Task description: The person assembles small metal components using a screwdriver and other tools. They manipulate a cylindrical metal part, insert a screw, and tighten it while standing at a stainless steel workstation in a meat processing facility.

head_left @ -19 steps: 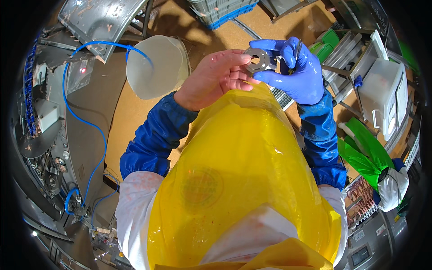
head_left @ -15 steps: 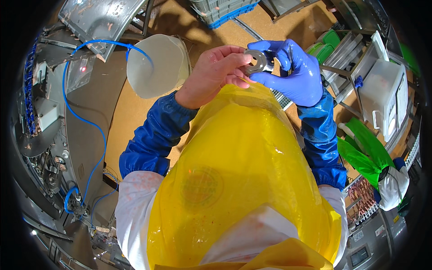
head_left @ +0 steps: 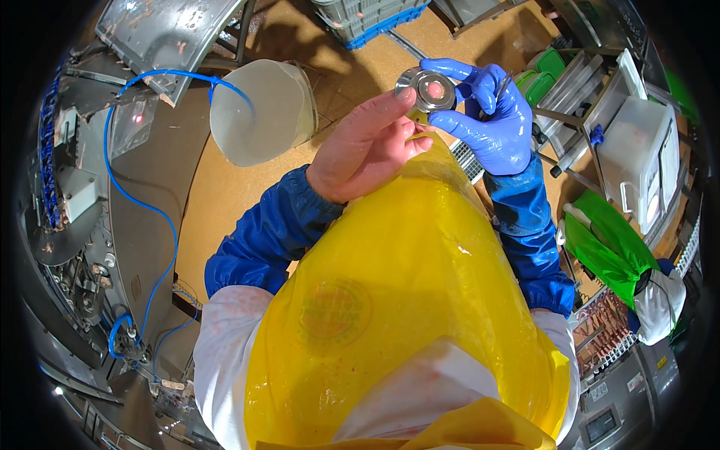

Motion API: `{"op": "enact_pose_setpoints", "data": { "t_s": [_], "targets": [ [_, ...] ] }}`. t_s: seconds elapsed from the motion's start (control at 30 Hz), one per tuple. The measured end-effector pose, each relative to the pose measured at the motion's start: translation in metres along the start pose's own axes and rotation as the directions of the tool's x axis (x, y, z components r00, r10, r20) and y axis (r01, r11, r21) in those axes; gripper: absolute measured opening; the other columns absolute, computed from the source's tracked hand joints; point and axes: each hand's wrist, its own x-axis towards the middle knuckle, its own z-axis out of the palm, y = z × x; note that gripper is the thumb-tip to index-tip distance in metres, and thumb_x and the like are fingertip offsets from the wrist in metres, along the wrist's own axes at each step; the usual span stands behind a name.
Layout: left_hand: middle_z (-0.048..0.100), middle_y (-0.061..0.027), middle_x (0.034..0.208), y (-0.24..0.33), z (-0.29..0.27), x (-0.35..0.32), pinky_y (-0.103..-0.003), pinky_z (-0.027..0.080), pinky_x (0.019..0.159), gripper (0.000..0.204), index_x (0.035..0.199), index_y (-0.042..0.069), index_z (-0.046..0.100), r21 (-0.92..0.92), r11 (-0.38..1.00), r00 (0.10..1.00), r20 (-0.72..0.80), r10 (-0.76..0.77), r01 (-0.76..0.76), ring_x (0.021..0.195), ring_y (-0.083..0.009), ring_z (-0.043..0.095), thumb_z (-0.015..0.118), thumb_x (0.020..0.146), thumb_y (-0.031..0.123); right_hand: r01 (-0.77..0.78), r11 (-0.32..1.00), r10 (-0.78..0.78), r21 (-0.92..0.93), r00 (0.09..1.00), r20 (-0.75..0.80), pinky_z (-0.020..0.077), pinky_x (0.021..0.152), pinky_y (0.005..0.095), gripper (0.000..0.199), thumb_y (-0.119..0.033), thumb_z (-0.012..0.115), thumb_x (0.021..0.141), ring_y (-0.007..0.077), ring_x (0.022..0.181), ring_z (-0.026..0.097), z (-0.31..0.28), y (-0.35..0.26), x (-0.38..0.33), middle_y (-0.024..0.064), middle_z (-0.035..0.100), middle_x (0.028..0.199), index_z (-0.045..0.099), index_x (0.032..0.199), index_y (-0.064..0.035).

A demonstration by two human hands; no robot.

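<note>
Both my hands are raised in front of my yellow apron. A round shiny metal ring (head_left: 448, 96) is held up between them, its flat face toward me. Something pink shows in its central hole; I cannot tell whether it is a fingertip or meat. Another round metal edge shows just behind it on the left. My right hand (head_left: 501, 129), in a blue glove, pinches the ring's right side between thumb and fingers. A thin dark thing shows by its curled fingers. My left hand (head_left: 367, 146), bare, presses its thumb on the left edge, its other fingers curled below.
A whitish tub (head_left: 259, 112) stands on the floor at left, with a blue hose (head_left: 161, 210) running to it beside steel machinery. A grey crate (head_left: 367, 19) is at the far side. Clear bins (head_left: 637, 154) stand at right, near a person in a green apron (head_left: 607, 236).
The metal ring has turned to face me more squarely and risen slightly, with pink now in its hole. My left hand has rolled, its thumb now on the left edge.
</note>
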Motion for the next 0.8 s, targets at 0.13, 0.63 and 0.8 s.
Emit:
{"op": "enact_pose_setpoints", "data": {
  "t_s": [0.13,0.63,0.8],
  "targets": [
    [0.065,0.001,0.139,0.0,-0.003,0.0,-0.038,0.043,0.11,0.034,0.141,0.015,0.063,0.117,0.993,1.0,0.002,0.021,-0.021,0.124,-0.0153,0.059,0.059,0.112,0.033,0.026,1.0,-0.026,0.007,1.0,0.013,0.0524,0.084,0.0265,0.063,-0.004,0.096,0.077,0.0114,0.097,0.059,-0.004,0.003,-0.002,0.023,0.071,0.131,0.033,0.083,-0.0112],
    [0.073,-0.0103,0.119,0.003,-0.007,0.02,-0.035,0.058,0.077,0.068,0.139,0.005,0.057,0.193,0.981,0.986,0.156,-0.052,0.021,0.098,-0.023,0.072,0.023,0.115,0.059,0.051,0.986,-0.029,-0.162,0.99,0.136,0.0575,0.082,0.0303,0.054,-0.008,0.095,0.08,0.0157,0.11,0.067,-0.003,-0.002,-0.005,0.0235,0.074,0.125,0.041,0.084,-0.007],
    [0.073,-0.0123,0.105,0.012,0.001,0.022,-0.029,0.053,0.06,0.065,0.126,0.007,0.06,0.325,0.944,0.998,-0.038,-0.043,0.053,0.076,-0.0196,0.069,0.022,0.115,0.058,0.148,0.827,-0.138,-0.543,0.989,0.059,0.0497,0.077,0.0295,0.025,-0.019,0.074,0.1,0.0123,0.087,0.058,-0.011,-0.006,0.001,0.0095,0.071,0.105,0.06,0.109,-0.0002]
  ]
}}
